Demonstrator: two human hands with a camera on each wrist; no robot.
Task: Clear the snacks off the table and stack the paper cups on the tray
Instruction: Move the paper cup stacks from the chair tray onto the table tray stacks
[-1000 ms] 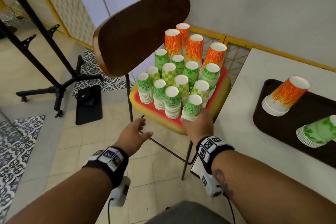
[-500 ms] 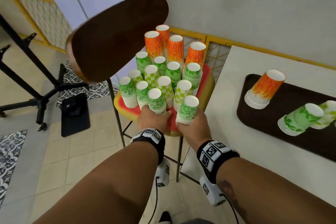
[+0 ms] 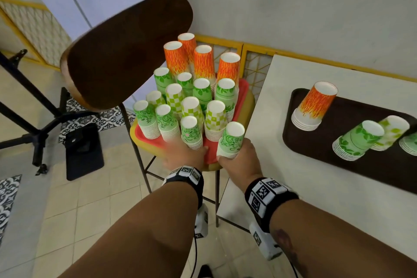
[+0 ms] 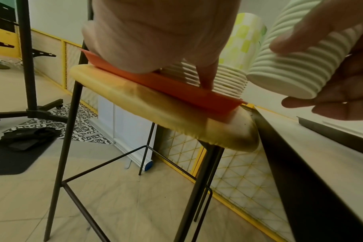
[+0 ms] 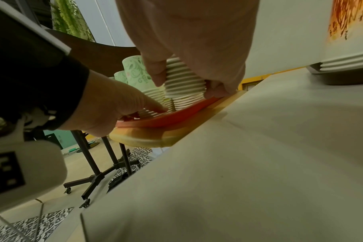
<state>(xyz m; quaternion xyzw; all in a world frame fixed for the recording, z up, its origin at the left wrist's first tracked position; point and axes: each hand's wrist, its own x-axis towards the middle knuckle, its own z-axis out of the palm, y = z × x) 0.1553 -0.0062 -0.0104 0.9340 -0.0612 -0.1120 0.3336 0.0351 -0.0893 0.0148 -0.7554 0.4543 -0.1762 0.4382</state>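
From the head view, the right hand (image 3: 239, 160) curls its grip round a green cup stack (image 3: 231, 140), lifted just right of the red tray (image 3: 242, 95) on the chair seat (image 3: 249, 106). Left of this grip, the left hand (image 3: 182, 156) touches the base of another green stack (image 3: 191, 133). Right of both grips, the brown tray (image 3: 316, 153) on the desk (image 3: 338, 70) carries four stacks.

In the left wrist view, straight left fingers (image 4: 205, 77) press against stacked rims.

In the right wrist view, the right fingers (image 5: 155, 72) pinch ribbed rims.

Green cup stack (image 3: 230, 140) — inverted, lifted off red tray (image 3: 242, 95) — beside dark tray (image 3: 383, 165).
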